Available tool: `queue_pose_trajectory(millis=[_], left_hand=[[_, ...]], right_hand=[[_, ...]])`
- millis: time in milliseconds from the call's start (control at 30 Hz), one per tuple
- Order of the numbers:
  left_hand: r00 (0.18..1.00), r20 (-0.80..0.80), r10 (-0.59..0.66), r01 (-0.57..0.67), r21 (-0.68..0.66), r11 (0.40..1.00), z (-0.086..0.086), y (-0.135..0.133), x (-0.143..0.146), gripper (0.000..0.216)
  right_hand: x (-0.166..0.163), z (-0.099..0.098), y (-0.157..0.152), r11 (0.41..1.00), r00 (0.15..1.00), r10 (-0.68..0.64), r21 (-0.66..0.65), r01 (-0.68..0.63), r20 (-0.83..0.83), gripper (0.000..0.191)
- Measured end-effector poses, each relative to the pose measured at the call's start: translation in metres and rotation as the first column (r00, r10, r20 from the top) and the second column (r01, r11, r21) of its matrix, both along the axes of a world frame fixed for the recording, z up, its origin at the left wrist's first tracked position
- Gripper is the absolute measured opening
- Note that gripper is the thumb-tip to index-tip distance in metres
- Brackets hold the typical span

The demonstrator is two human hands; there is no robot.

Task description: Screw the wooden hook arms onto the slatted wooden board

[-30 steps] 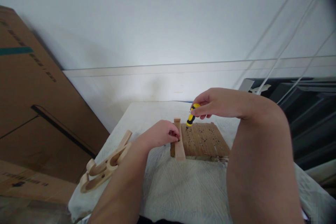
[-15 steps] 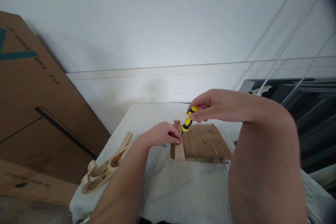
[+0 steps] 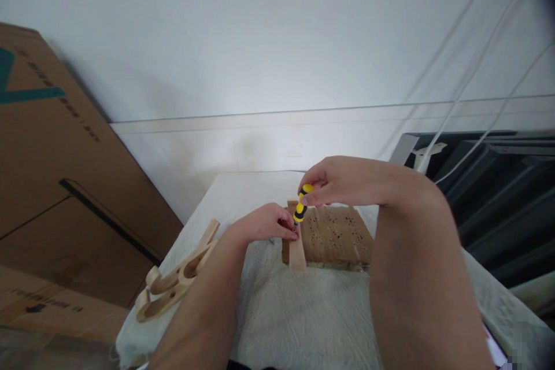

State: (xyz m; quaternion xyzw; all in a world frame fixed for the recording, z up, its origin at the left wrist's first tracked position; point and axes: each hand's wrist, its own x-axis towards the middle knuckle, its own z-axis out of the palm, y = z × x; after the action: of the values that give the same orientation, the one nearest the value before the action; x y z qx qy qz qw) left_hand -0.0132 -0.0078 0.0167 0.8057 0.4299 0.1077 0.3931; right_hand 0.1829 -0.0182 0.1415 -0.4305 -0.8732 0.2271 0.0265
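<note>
My right hand (image 3: 347,182) is closed on a small yellow and black screwdriver (image 3: 300,211). Its tip points down at the top of an upright wooden strip (image 3: 296,248). My left hand (image 3: 264,222) pinches that strip near its upper end, fingers closed on it. The strip stands against the left edge of a flat wooden board (image 3: 336,235) dotted with small holes. Everything rests on a white quilted cloth (image 3: 303,312).
Curved light wooden pieces (image 3: 173,280) lie at the cloth's left edge. Large cardboard boxes (image 3: 52,185) lean at the left. A dark panel (image 3: 503,196) and white cables (image 3: 468,87) fill the right. A white wall stands behind.
My right hand has carried the screwdriver left and down, from above the board to the top of the strip by my left fingers. The left hand has stayed in place.
</note>
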Motion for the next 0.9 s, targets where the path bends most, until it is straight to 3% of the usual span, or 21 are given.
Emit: queue_pose_trajectory(millis=[900], left_hand=[[1.000, 0.012, 0.015, -0.015, 0.020, 1.000, -0.0014, -0.0001, 0.0005, 0.018]], right_hand=[[-0.0044, -0.0006, -0.0021, 1.000, 0.999, -0.024, 0.006, 0.024, 0.034, 0.024]])
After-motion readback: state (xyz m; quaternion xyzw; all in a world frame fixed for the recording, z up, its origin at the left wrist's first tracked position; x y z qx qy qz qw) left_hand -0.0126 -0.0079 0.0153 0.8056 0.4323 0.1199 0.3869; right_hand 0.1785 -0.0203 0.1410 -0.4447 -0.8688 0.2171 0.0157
